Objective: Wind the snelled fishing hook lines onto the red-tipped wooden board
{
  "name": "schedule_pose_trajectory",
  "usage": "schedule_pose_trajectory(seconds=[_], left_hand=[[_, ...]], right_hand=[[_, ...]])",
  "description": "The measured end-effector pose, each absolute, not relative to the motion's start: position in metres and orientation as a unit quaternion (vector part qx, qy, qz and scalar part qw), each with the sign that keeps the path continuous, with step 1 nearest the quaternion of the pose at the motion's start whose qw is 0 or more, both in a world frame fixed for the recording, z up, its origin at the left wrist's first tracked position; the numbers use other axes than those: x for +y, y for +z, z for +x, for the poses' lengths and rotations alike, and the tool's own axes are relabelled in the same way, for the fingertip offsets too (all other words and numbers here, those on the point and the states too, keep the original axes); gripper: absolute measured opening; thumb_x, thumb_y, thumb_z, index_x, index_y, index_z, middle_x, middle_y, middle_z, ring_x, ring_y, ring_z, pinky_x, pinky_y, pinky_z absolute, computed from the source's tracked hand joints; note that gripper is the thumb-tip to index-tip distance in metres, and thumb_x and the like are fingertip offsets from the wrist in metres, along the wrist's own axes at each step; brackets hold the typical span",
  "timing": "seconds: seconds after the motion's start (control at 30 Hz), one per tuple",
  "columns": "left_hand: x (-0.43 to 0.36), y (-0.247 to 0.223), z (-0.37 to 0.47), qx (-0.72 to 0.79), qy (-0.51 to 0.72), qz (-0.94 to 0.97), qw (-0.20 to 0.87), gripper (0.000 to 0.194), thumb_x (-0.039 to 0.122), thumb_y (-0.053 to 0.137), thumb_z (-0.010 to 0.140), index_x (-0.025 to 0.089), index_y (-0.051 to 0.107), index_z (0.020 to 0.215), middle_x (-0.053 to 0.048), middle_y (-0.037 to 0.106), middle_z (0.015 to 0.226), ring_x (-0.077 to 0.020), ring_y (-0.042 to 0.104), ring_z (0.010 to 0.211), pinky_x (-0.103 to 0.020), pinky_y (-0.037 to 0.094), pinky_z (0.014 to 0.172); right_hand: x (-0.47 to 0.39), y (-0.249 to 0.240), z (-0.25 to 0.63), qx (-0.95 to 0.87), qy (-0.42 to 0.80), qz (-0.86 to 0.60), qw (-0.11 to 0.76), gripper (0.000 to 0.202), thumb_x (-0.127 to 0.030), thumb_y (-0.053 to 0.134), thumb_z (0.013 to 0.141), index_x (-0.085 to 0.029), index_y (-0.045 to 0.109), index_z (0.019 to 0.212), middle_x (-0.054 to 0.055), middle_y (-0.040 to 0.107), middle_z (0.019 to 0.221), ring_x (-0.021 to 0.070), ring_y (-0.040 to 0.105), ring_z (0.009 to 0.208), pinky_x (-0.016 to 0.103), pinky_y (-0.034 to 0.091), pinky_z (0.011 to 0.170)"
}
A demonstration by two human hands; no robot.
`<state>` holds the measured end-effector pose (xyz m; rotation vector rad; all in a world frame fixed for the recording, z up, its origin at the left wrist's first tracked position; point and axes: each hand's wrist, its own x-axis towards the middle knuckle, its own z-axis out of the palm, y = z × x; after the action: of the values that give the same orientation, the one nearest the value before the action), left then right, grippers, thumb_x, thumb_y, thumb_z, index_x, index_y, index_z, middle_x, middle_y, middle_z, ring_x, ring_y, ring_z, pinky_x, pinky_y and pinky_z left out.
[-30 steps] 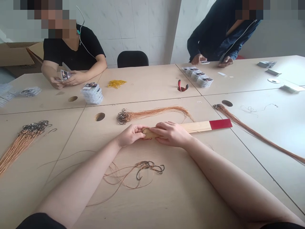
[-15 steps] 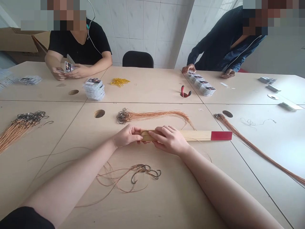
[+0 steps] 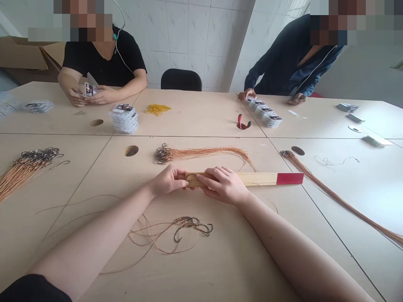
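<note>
A flat wooden strip with a red end lies across in front of me. My left hand pinches its left end between thumb and fingers. Over the strip, close to that end, my right hand is closed, fingertips pressing on its face. A dark fish hook shows at the left end between my hands, partly covered by fingers. Thin line trails from beneath my right hand. Nearer me lie several loose fish hooks tied to orange-brown lines. Behind the strip rests a bundle of hooks with lines.
More hook bundles lie at left and right. Red-handled pliers stand in a table hole. Stacked packets and yellow pieces sit farther back. Two people work across the table, one handling a row of packets.
The camera view has shifted slightly. My hands keep nearly the same hold on the wooden strip and hook.
</note>
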<state>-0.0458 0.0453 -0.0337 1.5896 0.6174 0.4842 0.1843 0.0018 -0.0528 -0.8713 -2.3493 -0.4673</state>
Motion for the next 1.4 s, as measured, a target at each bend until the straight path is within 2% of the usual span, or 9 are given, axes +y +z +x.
schedule_pose_trajectory(seconds=[0.27, 0.4, 0.47, 0.6, 0.77, 0.87, 1.07, 1.27, 1.4], left_hand=[[0.045, -0.037, -0.045, 0.293, 0.211, 0.705, 0.61, 0.027, 0.012, 0.055, 0.073, 0.01, 0.066, 0.097, -0.009, 0.072, 0.083, -0.0164, 0.067, 0.076, -0.021, 0.05, 0.062], [0.039, -0.038, -0.043, 0.279, 0.256, 0.73, 0.569, 0.031, 0.016, 0.052, 0.078, 0.011, 0.064, 0.106, -0.01, 0.07, 0.095, -0.0194, 0.066, 0.086, -0.029, 0.053, 0.074], [0.036, -0.035, -0.042, 0.277, 0.287, 0.769, 0.499, 0.028, 0.016, 0.053, 0.078, 0.012, 0.066, 0.102, -0.008, 0.071, 0.091, -0.0178, 0.066, 0.081, -0.028, 0.053, 0.073], [0.031, -0.031, -0.042, 0.277, 0.328, 0.836, 0.342, 0.018, 0.014, 0.056, 0.072, 0.015, 0.069, 0.085, -0.003, 0.068, 0.069, -0.0124, 0.058, 0.06, -0.023, 0.047, 0.059], [0.031, -0.035, -0.045, 0.267, 0.342, 0.863, 0.258, 0.008, 0.019, 0.056, 0.071, 0.018, 0.064, 0.071, -0.002, 0.059, 0.06, -0.0111, 0.049, 0.054, -0.023, 0.039, 0.053], [0.031, -0.037, -0.046, 0.265, 0.341, 0.874, 0.223, 0.009, 0.023, 0.055, 0.07, 0.02, 0.057, 0.061, -0.001, 0.053, 0.054, -0.0114, 0.044, 0.05, -0.024, 0.036, 0.05], [0.031, -0.042, -0.047, 0.244, 0.351, 0.887, 0.174, 0.018, 0.024, 0.054, 0.068, 0.022, 0.045, 0.052, -0.002, 0.049, 0.05, -0.0135, 0.042, 0.049, -0.027, 0.034, 0.049], [0.027, -0.041, -0.047, 0.203, 0.336, 0.901, 0.186, 0.012, 0.021, 0.055, 0.067, 0.023, 0.052, 0.056, -0.002, 0.05, 0.05, -0.0139, 0.047, 0.05, -0.027, 0.038, 0.052], [0.023, -0.037, -0.046, 0.211, 0.31, 0.908, 0.188, 0.011, 0.024, 0.054, 0.066, 0.023, 0.053, 0.055, -0.002, 0.049, 0.049, -0.0144, 0.047, 0.049, -0.027, 0.04, 0.052]], right_hand=[[0.003, -0.054, 0.185, -0.886, -0.163, -0.33, 0.283, 0.031, -0.028, 0.052, 0.086, -0.023, 0.056, 0.116, 0.005, 0.059, 0.097, 0.0133, 0.053, 0.08, 0.027, 0.041, 0.07], [0.003, -0.053, 0.187, -0.874, -0.205, -0.332, 0.289, 0.03, -0.024, 0.053, 0.085, -0.026, 0.056, 0.115, 0.005, 0.058, 0.099, 0.0125, 0.053, 0.079, 0.027, 0.04, 0.069], [0.003, -0.053, 0.189, -0.869, -0.228, -0.328, 0.291, 0.031, -0.023, 0.054, 0.085, -0.028, 0.055, 0.116, 0.004, 0.058, 0.1, 0.0126, 0.052, 0.081, 0.028, 0.039, 0.069], [0.002, -0.051, 0.192, -0.864, -0.265, -0.303, 0.301, 0.034, -0.021, 0.055, 0.085, -0.03, 0.053, 0.118, 0.003, 0.058, 0.101, 0.0121, 0.052, 0.081, 0.028, 0.038, 0.066], [0.0, -0.047, 0.192, -0.864, -0.266, -0.281, 0.322, 0.034, -0.02, 0.057, 0.084, -0.032, 0.053, 0.116, 0.002, 0.058, 0.1, 0.0115, 0.053, 0.082, 0.027, 0.037, 0.063], [0.0, -0.045, 0.191, -0.863, -0.266, -0.273, 0.33, 0.031, -0.021, 0.058, 0.084, -0.032, 0.055, 0.113, 0.001, 0.058, 0.098, 0.0109, 0.053, 0.081, 0.027, 0.037, 0.062], [-0.004, -0.039, 0.189, -0.858, -0.3, -0.252, 0.334, 0.023, -0.021, 0.057, 0.085, -0.031, 0.058, 0.106, 0.001, 0.06, 0.093, 0.0106, 0.055, 0.08, 0.026, 0.038, 0.06], [-0.003, -0.044, 0.193, -0.846, -0.336, -0.219, 0.351, 0.024, -0.023, 0.059, 0.084, -0.034, 0.059, 0.105, -0.001, 0.062, 0.094, 0.0097, 0.056, 0.077, 0.025, 0.041, 0.059], [-0.001, -0.047, 0.196, -0.839, -0.339, -0.18, 0.386, 0.027, -0.022, 0.066, 0.078, -0.029, 0.061, 0.104, 0.001, 0.062, 0.094, 0.0105, 0.055, 0.076, 0.026, 0.042, 0.059]])
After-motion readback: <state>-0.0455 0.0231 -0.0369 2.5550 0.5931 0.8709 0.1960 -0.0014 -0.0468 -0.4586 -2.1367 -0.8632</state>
